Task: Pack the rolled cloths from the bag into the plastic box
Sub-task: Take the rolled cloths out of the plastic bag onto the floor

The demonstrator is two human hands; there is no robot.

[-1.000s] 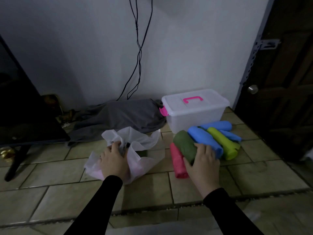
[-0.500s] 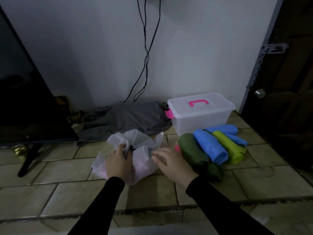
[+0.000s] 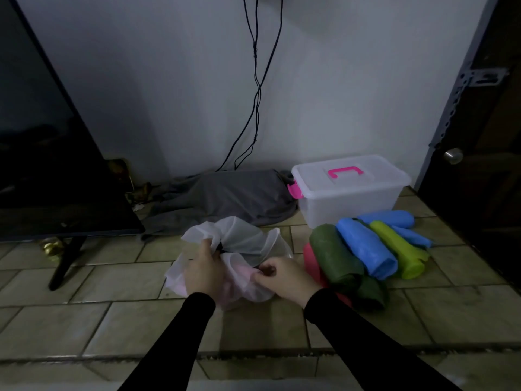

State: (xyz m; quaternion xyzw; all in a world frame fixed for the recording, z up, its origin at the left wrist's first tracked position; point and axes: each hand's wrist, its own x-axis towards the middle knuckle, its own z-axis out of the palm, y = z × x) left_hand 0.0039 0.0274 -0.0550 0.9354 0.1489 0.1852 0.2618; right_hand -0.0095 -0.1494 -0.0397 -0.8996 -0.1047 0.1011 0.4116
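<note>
A white translucent bag point(image 3: 242, 241) lies on the tiled floor in front of me. My left hand point(image 3: 204, 268) grips its left side near the opening. My right hand point(image 3: 282, 279) pinches the bag's right edge. Something pink shows faintly through the bag. Right of the bag lies a pile of rolled cloths: a pink one point(image 3: 310, 259), a dark green one point(image 3: 335, 256), a blue one point(image 3: 363, 248), a lime one point(image 3: 400, 253) and more blue ones point(image 3: 392, 218). Behind them stands the clear plastic box point(image 3: 349, 201), its lid closed, with a pink handle.
A grey cloth heap point(image 3: 225, 198) lies against the wall behind the bag. A dark TV screen point(image 3: 48, 153) on a stand fills the left. Black cables point(image 3: 256, 88) hang down the wall. A dark door point(image 3: 485, 136) stands at the right.
My right hand left the dark green roll, crossed left and now pinches the bag's right edge. My left hand stayed on the bag.
</note>
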